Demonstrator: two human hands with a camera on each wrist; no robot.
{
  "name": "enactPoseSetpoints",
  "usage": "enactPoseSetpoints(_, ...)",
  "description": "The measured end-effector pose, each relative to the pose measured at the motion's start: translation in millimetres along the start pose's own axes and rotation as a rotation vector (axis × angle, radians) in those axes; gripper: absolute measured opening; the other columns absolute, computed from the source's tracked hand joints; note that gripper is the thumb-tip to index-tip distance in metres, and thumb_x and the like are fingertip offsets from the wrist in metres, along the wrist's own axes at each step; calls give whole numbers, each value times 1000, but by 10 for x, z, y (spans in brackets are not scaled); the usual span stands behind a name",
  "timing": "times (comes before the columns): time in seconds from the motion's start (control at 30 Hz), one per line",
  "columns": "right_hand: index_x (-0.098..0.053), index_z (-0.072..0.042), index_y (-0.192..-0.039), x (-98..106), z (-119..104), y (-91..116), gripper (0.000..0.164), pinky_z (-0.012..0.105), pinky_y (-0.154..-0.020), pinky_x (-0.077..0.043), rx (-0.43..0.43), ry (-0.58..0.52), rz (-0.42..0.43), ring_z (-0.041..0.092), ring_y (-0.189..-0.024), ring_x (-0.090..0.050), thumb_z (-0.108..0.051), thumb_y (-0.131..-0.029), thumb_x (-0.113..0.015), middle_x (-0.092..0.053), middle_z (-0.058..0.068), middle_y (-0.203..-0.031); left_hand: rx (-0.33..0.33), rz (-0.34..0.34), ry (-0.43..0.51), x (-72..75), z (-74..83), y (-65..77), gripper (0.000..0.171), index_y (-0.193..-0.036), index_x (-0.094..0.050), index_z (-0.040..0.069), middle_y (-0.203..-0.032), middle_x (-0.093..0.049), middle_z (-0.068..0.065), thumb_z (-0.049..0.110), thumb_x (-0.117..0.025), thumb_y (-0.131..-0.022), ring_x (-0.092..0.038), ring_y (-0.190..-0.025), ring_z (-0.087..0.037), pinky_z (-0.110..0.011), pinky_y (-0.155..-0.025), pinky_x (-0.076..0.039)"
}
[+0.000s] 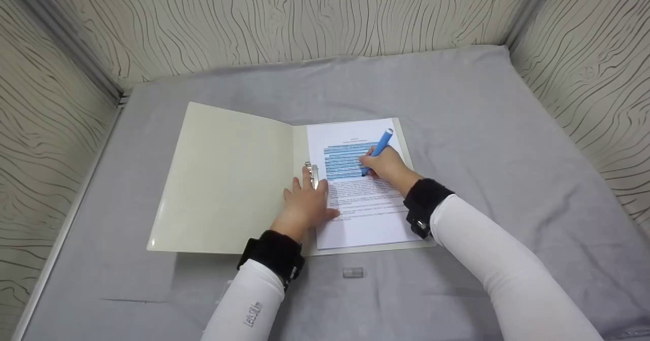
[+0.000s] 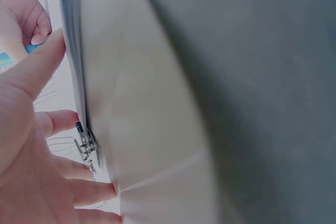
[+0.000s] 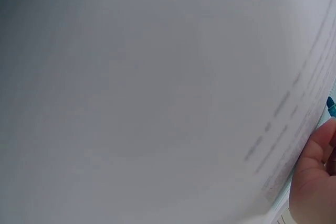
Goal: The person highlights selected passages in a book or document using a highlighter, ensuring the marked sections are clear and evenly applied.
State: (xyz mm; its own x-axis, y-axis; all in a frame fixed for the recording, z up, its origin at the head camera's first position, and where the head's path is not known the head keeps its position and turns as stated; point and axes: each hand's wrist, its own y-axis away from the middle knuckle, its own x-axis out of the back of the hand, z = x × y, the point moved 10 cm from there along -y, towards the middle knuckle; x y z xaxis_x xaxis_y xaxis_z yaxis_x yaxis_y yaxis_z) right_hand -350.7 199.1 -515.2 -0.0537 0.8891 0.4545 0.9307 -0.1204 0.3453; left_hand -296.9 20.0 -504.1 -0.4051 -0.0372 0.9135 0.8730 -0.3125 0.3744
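My right hand [image 1: 390,164] grips a blue highlighter [image 1: 382,143], its dark tip down at the printed sheet [image 1: 365,232]. Blue highlighting [image 1: 345,161] covers the upper block of text, and the tip is at the lower part of that block. Below it the lines of print are plain. The sheet lies in the right half of an opened cream folder [image 1: 228,178]. My left hand [image 1: 304,204] rests with spread fingers over the sheet's left edge and the folder's spine side, just below the metal clip [image 1: 311,173]. In the right wrist view the highlighter's tip [image 3: 331,103] shows at the far right.
A small grey translucent cap-like piece [image 1: 353,272] lies on the cloth in front of the folder. The folder's left cover stands slightly raised off the grey cloth [image 1: 487,128]. Patterned panels [image 1: 304,16] enclose the table at the back and sides.
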Motion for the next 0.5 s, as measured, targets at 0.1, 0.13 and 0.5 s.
enactPoseSetpoints(0.1, -52, -6, -87, 3, -1, 10, 17, 21, -55, -44, 3, 4, -1, 9, -56, -51, -20, -88, -61, -51, 1, -66, 0, 5, -9, -10, -5, -12, 82, -147, -31, 16, -153, -3, -23, 55, -62, -81, -16, -134, -48, -61, -101, -23)
enactPoseSetpoints(0.13, -52, -6, -87, 6, 1, 14, 17, 21, -55, -44, 2, 5, -1, 9, -56, -51, -20, -88, -61, -51, 1, -67, -2, 8, -12, -12, -6, -16, 82, -147, -31, 16, -153, -3, -24, 55, -62, -81, -17, -134, -48, -61, -101, -23)
enactPoseSetpoints(0.5, -52, -5, -88, 38, 19, 15, 18, 22, -55, -43, -3, 10, 7, 10, -56, -51, -21, -89, -60, -50, 2, -67, -6, 7, -12, -22, -6, -28, 83, -147, -30, 16, -153, -3, -24, 56, -62, -81, -16, -134, -49, -62, -101, -23)
